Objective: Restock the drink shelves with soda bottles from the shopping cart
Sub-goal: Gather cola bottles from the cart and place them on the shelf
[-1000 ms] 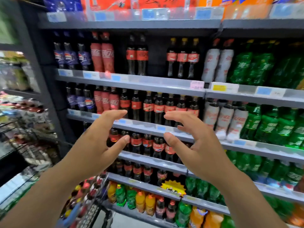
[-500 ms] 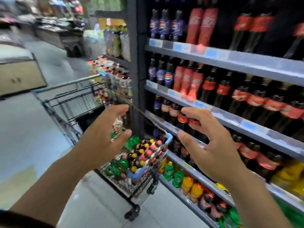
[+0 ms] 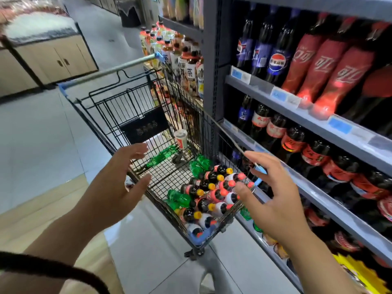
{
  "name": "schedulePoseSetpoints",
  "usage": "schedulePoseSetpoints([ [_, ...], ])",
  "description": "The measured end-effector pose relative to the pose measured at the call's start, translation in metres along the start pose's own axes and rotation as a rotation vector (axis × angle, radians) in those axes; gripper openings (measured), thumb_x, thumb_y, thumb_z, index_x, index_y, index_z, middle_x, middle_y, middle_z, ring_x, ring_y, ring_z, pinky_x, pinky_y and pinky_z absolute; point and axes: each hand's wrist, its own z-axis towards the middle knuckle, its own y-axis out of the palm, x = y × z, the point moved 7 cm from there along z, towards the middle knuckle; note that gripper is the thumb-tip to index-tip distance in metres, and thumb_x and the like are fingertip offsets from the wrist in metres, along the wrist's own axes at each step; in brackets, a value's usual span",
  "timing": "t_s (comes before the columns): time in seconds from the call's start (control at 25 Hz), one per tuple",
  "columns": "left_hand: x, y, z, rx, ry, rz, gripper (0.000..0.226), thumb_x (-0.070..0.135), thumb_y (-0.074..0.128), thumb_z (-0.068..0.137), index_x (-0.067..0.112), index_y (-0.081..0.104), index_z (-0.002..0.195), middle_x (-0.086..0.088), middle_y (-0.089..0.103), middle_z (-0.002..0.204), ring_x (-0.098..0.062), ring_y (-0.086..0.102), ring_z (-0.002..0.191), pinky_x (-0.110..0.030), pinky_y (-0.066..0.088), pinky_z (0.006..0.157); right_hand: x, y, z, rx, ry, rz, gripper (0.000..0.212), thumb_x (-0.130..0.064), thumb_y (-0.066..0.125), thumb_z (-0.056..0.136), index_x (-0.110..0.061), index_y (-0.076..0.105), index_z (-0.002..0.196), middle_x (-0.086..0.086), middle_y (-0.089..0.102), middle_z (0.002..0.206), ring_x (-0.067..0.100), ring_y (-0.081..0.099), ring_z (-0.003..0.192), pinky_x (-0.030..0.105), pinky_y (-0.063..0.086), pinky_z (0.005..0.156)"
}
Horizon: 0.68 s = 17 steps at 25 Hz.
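Note:
A black wire shopping cart [image 3: 135,107] stands on the aisle floor beside the drink shelves [image 3: 314,115]. At its near end lie several soda bottles [image 3: 212,194] with yellow and red caps, plus green bottles [image 3: 180,198]. One more green bottle [image 3: 161,157] lies alone further in. My left hand [image 3: 118,185] hovers over the cart's left rim, fingers spread, holding nothing. My right hand [image 3: 273,198] hangs over the cart's right rim next to the caps, fingers relaxed, empty. Cola and Pepsi bottles [image 3: 275,60] fill the shelves on the right.
A white cup [image 3: 181,138] stands in the cart near its child seat. Tea bottles [image 3: 186,58] crowd a shelf beyond the cart. A wooden display counter [image 3: 53,58] stands at the far left across the tiled floor. A dark strap [image 3: 53,270] crosses the lower left.
My view has swung left and down from the shelves to the cart. Both open hands have come down over the cart's near end.

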Motion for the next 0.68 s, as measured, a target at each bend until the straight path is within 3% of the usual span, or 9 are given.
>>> schedulePoseSetpoints([
  [0.12, -0.009, 0.022, 0.030, -0.016, -0.005, 0.007, 0.045, 0.036, 0.055, 0.097, 0.030, 0.042, 0.140, 0.014, 0.053, 0.132, 0.000, 0.053, 0.124, -0.022, 0.043, 0.099, 0.028, 0.010, 0.024, -0.030, 0.007, 0.019, 0.050, -0.037, 0.068, 0.090, -0.026, 0.056, 0.137, -0.021, 0.052, 0.138, 0.010, 0.051, 0.133, 0.018, 0.042, 0.106],
  [0.28, -0.018, 0.054, 0.064, -0.100, 0.007, 0.022, 0.055, 0.033, 0.060, 0.090, 0.025, 0.041, 0.141, 0.012, 0.052, 0.132, 0.007, 0.049, 0.123, -0.005, 0.034, 0.101, 0.050, 0.027, 0.050, -0.100, 0.013, -0.023, 0.048, -0.042, 0.064, 0.090, -0.034, 0.053, 0.137, -0.024, 0.050, 0.138, 0.007, 0.049, 0.134, 0.019, 0.041, 0.106],
  [0.44, -0.036, 0.078, 0.095, -0.152, -0.003, 0.001, 0.052, 0.034, 0.059, 0.093, 0.028, 0.040, 0.141, 0.011, 0.053, 0.130, 0.007, 0.049, 0.121, -0.018, 0.038, 0.100, 0.071, 0.046, 0.065, -0.118, 0.101, -0.039, 0.047, -0.052, 0.059, 0.090, -0.047, 0.048, 0.136, -0.030, 0.046, 0.139, -0.002, 0.046, 0.134, 0.018, 0.041, 0.102],
  [0.56, -0.072, 0.090, 0.116, -0.183, -0.081, -0.017, 0.054, 0.026, 0.065, 0.094, 0.031, 0.039, 0.141, 0.009, 0.055, 0.132, -0.003, 0.052, 0.122, -0.029, 0.042, 0.102, 0.079, 0.068, 0.074, -0.076, 0.070, -0.030, 0.048, -0.049, 0.057, 0.095, -0.029, 0.052, 0.139, -0.021, 0.053, 0.137, 0.003, 0.051, 0.131, 0.018, 0.044, 0.104],
  [0.68, -0.128, 0.102, 0.138, -0.229, -0.128, -0.019, 0.058, 0.022, 0.069, 0.092, 0.031, 0.040, 0.141, 0.012, 0.056, 0.127, -0.003, 0.053, 0.119, -0.030, 0.043, 0.101, 0.091, 0.103, 0.091, -0.047, 0.105, 0.020, 0.050, -0.052, 0.057, 0.096, -0.020, 0.056, 0.136, -0.013, 0.057, 0.135, 0.007, 0.054, 0.130, 0.020, 0.042, 0.107],
])
